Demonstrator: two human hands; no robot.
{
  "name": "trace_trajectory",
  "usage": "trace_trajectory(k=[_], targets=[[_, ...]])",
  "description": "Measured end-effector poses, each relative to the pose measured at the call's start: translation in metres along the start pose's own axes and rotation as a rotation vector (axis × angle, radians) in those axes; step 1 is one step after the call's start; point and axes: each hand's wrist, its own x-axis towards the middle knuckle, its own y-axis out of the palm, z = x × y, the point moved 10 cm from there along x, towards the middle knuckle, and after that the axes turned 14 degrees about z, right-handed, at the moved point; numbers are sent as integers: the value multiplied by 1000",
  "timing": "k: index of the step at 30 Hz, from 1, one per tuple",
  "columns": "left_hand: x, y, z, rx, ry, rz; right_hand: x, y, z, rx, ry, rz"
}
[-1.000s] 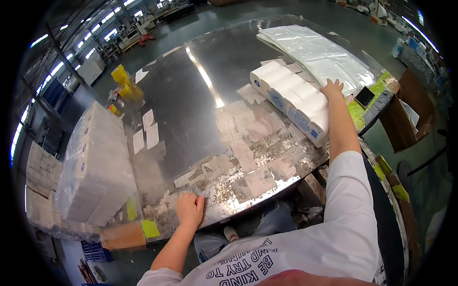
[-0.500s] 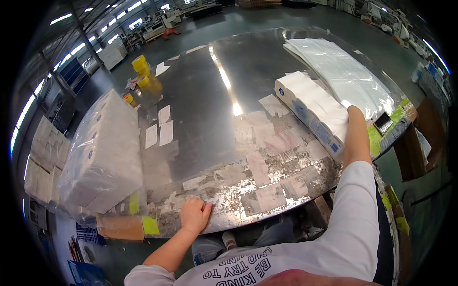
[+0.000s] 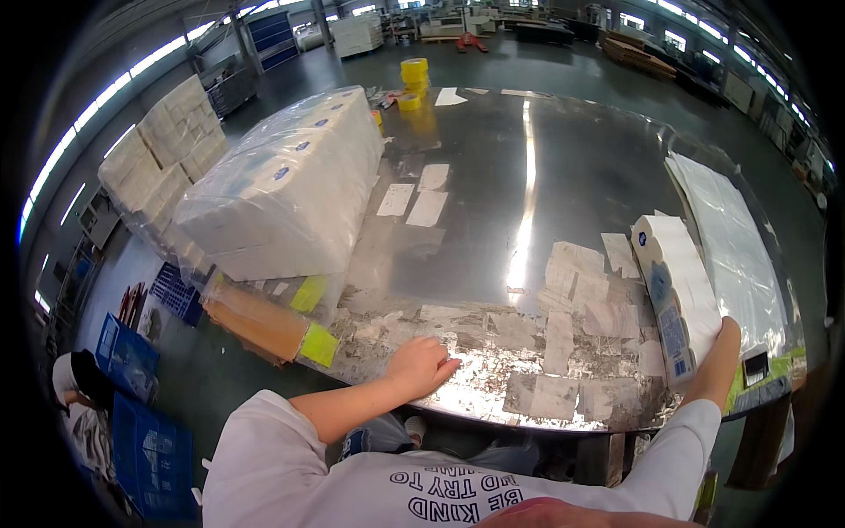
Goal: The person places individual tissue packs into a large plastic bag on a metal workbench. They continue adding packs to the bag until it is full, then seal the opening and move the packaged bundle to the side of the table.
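Head view: the left hand (image 3: 422, 363) rests on the near edge of the steel desk (image 3: 493, 167), fingers (image 3: 443, 364) loosely curled, holding nothing. The right hand (image 3: 727, 336) presses against the row of white tissue packs (image 3: 676, 286) at the desk's right side — finger spread not discernible — beside a stack of clear plastic bags (image 3: 731, 238).
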Motion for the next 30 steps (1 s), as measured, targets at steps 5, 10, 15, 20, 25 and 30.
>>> trace_trajectory(k=[5, 10, 15, 20, 25, 30], targets=[[-1, 1, 6, 11, -19, 10, -6, -5, -6, -25, 23, -29], [-10, 2, 11, -1, -69, 44, -14, -24, 9, -28, -8, -128], [-2, 2, 9, -13, -54, 98, -27, -36, -23, 78, 22, -518], [-6, 5, 8, -38, 9, 2, -30, -42, -6, 309, 27, -428], [-3, 0, 3, -65, 19, 38, -63, -91, 120, 305, -700, -745], [-9, -2, 14, -63, -38, 2, -375, -91, 320, 650, -1226, -75]])
